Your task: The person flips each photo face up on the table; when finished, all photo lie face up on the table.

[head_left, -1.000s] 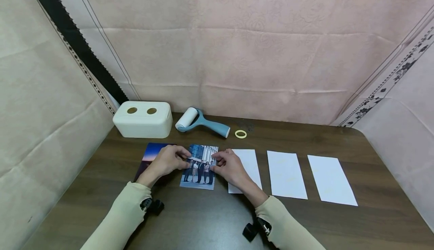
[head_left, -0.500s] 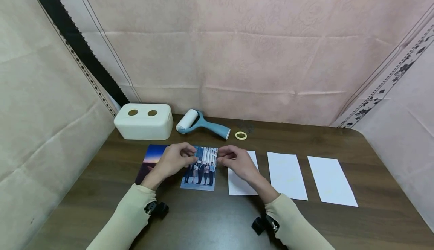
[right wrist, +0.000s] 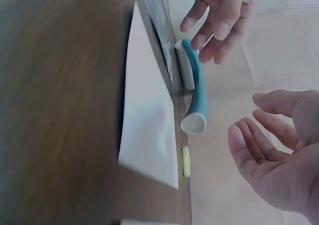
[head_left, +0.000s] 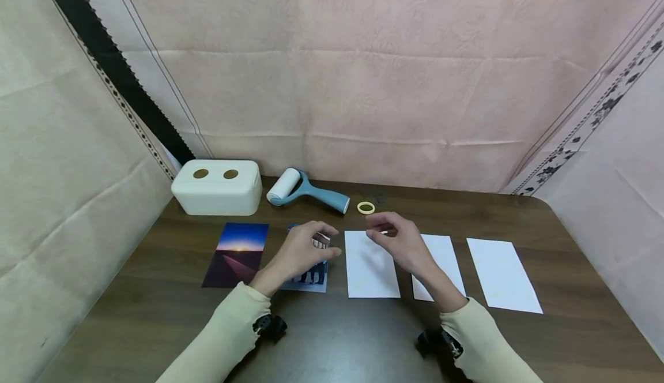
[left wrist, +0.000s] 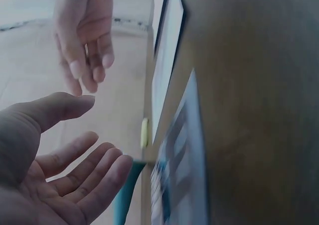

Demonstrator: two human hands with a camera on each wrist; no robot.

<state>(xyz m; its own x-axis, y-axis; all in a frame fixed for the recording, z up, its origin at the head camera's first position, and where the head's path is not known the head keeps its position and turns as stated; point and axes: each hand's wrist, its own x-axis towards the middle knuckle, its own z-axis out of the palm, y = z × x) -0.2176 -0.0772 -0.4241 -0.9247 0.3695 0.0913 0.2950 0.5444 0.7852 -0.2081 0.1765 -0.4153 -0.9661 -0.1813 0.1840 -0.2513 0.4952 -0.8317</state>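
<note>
My left hand (head_left: 301,250) hovers over a photo print of a group of people (head_left: 313,278), covering much of it. Its fingers are loosely bent, thumb apart, and nothing lies between them. My right hand (head_left: 404,246) hangs over the gap between two white sheets, the near one (head_left: 370,267) and the middle one (head_left: 441,256). It too holds nothing, with thumb and fingers apart in the right wrist view. Left of the group photo lies a photo of a sunset (head_left: 238,256), flat on the table.
A third white sheet (head_left: 504,273) lies to the right. At the back stand a white box with two holes (head_left: 217,195), a blue-handled lint roller (head_left: 325,197) and a small yellow tape ring (head_left: 359,208). Cloth hangs behind the wooden table (head_left: 332,342).
Both hands have let go of the group photo and moved right, the right one over the white sheets. The sunset photo is now uncovered. The group photo stays about where it was.
</note>
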